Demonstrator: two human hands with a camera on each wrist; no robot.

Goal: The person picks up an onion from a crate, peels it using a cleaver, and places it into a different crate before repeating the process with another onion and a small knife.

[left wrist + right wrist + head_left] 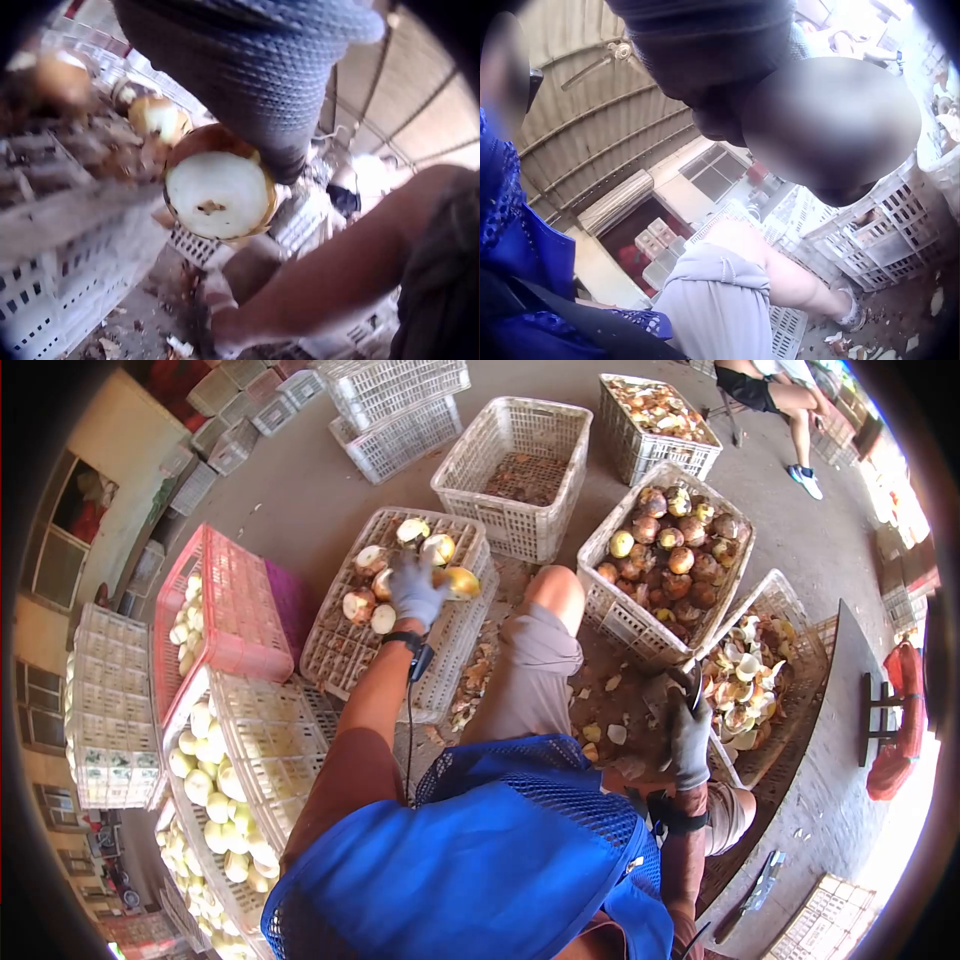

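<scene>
My left hand (415, 592), in a grey glove, grips a brown-skinned onion (461, 582) at the right edge of an upturned white crate (335, 650). In the left wrist view the onion's flat white cut face (217, 196) shows below the glove. Several other onions with cut ends, among them a halved-looking onion (383, 619), lie on the crate around the hand. Low over the right thigh, my gloved right hand (690, 738) is curled round a dark, narrow tool (688, 678); its kind cannot be told, and a blur covers it in the right wrist view.
A crate of unpeeled onions (590, 550) stands ahead, with a basket of peelings (745, 685) on the right. Crates of peeled onions (215, 790) are stacked at the left. A knife (768, 880) lies on the grey board (800, 800). Another person (780, 398) sits far back.
</scene>
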